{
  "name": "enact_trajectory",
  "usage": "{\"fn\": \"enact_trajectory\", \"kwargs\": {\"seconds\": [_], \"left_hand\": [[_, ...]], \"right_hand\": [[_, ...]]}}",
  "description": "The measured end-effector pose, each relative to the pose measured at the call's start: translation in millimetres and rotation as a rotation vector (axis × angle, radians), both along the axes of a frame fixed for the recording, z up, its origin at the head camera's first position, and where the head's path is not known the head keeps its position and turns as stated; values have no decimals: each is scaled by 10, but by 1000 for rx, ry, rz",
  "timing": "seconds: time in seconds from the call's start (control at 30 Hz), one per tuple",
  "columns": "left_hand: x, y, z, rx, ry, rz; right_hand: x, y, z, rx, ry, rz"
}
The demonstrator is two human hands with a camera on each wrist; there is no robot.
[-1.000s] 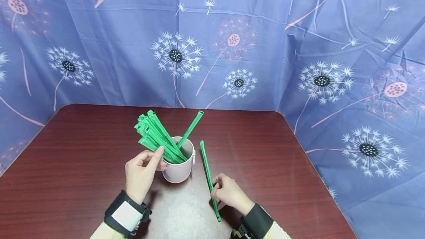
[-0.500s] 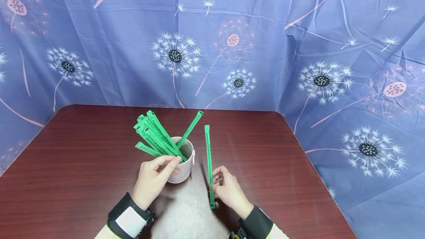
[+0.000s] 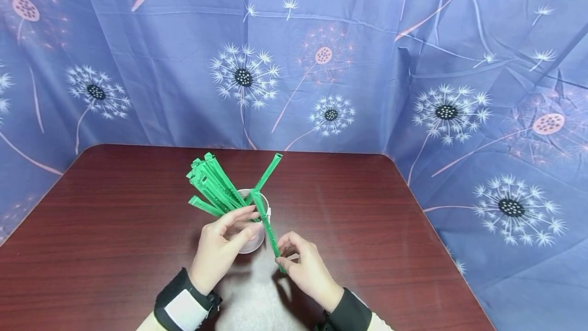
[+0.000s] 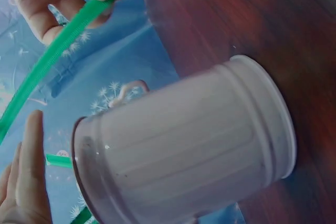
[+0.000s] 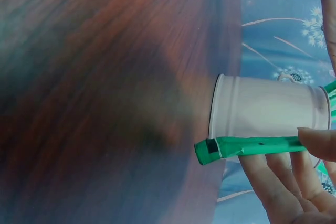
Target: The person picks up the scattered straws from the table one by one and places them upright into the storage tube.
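My right hand (image 3: 310,269) pinches one long green wrapped straw (image 3: 268,226) near its lower end. The straw slants up and left, its top in front of the mouth of a small pale bucket (image 3: 250,246). In the right wrist view the straw's sealed end (image 5: 209,151) sticks out past my fingers. My left hand (image 3: 220,252) is beside the bucket, thumb and fingers apart, holding nothing; its straight fingers (image 4: 32,166) show in the left wrist view. Several more green straws (image 3: 213,185) lean left out of the bucket, and one (image 3: 268,171) leans right.
The bucket stands upright on a dark red wooden table (image 3: 115,229), its small side handle (image 4: 131,88) on the outer wall. A blue dandelion-print cloth (image 3: 184,65) hangs behind the table and along its sides.
My right hand has brought its straw left, from upright beside the bucket to slanting in front of its mouth. My left hand has moved away from the leaning straws, to the right.
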State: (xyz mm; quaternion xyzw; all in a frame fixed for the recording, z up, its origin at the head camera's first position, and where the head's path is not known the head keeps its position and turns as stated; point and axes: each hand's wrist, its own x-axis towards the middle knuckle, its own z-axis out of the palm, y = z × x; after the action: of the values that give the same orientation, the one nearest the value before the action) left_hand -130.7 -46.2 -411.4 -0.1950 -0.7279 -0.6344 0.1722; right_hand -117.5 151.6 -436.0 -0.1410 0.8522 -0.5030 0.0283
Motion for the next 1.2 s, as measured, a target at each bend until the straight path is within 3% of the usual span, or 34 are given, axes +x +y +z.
{"fn": "enact_trajectory", "kwargs": {"seconds": [0.17, 0.27, 0.37, 0.47, 0.63, 0.73, 0.83, 1.0, 1.2], "left_hand": [[31, 28, 74, 114, -86, -6], [38, 28, 106, 113, -89, 40], [35, 20, 116, 74, -49, 104], [21, -3, 121, 45, 41, 165], [6, -95, 172, 82, 186, 232], [-12, -162, 238, 157, 233, 253], [-44, -209, 318, 292, 284, 238], [-104, -259, 409, 513, 349, 194], [-141, -276, 397, 589, 357, 249]], "right_hand": [[-7, -40, -5, -13, 10, 14], [-24, -59, -6, -24, 26, 13], [-51, -66, -8, -33, 37, 14], [-97, -61, -29, -29, 55, 4], [-197, -49, -98, -9, 113, -52], [-256, -56, -122, 9, 149, -69], [-320, -85, -125, 20, 154, -52], [-454, -186, -99, -10, 93, 27], [-581, -348, -20, 36, 90, 39]]}}
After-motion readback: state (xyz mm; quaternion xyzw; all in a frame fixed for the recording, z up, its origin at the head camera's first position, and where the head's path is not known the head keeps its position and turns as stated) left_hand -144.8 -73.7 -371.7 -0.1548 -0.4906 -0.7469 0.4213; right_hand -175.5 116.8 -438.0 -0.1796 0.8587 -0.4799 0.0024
